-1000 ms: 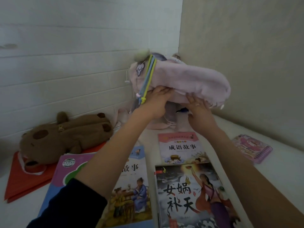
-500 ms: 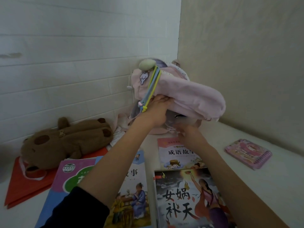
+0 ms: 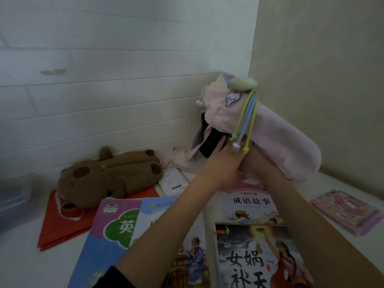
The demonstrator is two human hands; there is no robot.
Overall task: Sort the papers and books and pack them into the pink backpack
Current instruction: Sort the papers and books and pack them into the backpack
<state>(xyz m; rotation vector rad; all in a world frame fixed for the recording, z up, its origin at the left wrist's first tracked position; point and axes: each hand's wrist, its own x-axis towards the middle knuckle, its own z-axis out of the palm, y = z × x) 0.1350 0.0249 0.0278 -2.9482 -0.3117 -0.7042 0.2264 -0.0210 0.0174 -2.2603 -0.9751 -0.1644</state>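
Pink backpack held up off the bench in the back corner, tipped over, dark opening facing left. Left hand under it, fingers straight, touching the opening edge. Right hand tucked beneath the bag, grip hidden, cannot tell. Books lie flat below; brown plush on red folder left, pink spiral notebook right.

- We are in a home, likely a child's study corner: a white table set against a white brick-pattern wall.
- We see children's storybooks, a pink backpack and a brown plush toy.
- A pink spiral notebook lies nearby.
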